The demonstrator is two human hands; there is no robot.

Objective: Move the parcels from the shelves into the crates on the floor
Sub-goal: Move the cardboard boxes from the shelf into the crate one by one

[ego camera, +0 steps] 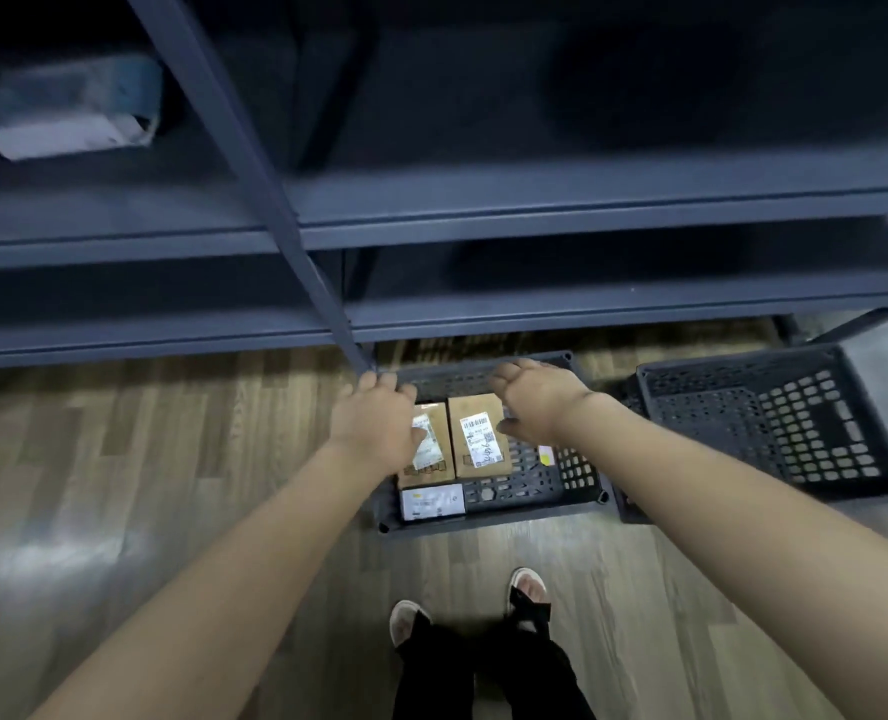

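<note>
Both hands hover over the near crate, left hand and right hand loosely spread, holding nothing. Two brown parcels and a white parcel lie inside that crate.

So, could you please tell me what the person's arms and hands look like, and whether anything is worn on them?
Both arms are bare right up to the frame edge: no sleeves show. The left hand and right hand wear no gloves, and no rings, watch or wristband can be seen on them. The picture is slightly blurred, so fine marks cannot be told.
</note>
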